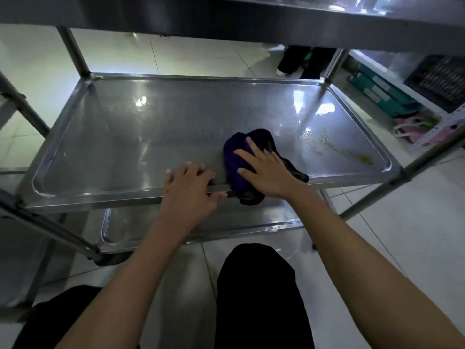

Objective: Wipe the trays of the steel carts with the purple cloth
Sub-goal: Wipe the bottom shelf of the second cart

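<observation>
We are crouched in front of the steel cart, and our right hand (266, 172) lies flat on the crumpled dark purple cloth (241, 157), with the fingers spread and straight, pressing it down and not grasping it. The cloth sits on the middle shallow steel tray (125, 137) of the cart, at the near edge and a little to the right of the centre; one dark corner of it hangs over the front rim. Our left hand (187, 192) grips this same front rim just beside the cloth, the fingers curled over the edge and the thumb along its outer face, so it steadies the cart (the cart probably stands on wheels, though we see only a dark shape at one leg). To the right of the cloth, near the right end of the tray, there is a thin brownish streak of dried dirt (342, 149) which is not yet wiped. For doing this step well, we judge that the cloth should go to the right with firm flat pressure, passing over the streak more than once, and then follow the rounded corners where dirt collects. The left hand should hold on while we push. Below, the lower steel tray (201, 220) waits for its turn.
</observation>
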A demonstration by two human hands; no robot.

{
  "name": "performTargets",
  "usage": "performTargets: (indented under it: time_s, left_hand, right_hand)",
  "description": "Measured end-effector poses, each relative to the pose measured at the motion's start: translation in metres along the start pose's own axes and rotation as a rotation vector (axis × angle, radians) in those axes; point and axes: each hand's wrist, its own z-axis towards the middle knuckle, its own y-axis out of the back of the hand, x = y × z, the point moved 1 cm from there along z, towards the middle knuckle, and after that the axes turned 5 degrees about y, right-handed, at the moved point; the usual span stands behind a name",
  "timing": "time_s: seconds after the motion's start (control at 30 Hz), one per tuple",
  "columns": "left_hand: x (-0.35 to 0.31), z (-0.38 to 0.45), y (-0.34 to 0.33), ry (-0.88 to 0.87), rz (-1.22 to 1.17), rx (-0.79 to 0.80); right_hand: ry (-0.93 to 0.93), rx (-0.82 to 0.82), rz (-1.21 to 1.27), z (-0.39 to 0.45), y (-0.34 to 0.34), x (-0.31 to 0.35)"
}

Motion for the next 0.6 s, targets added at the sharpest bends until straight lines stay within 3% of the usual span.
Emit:
performTargets:
  time_s: [0.37, 0.6]
  left_hand:
    - [0.033, 0.003, 0.018, 0.028, 0.009, 0.01]
    - [-0.014, 0.013, 0.027, 0.021, 0.067, 0.038]
  right_hand:
    - [0.04, -0.085, 0.011, 0.006, -0.008, 0.049]
    - [0.02, -0.079, 0.018, 0.001, 0.004, 0.014]
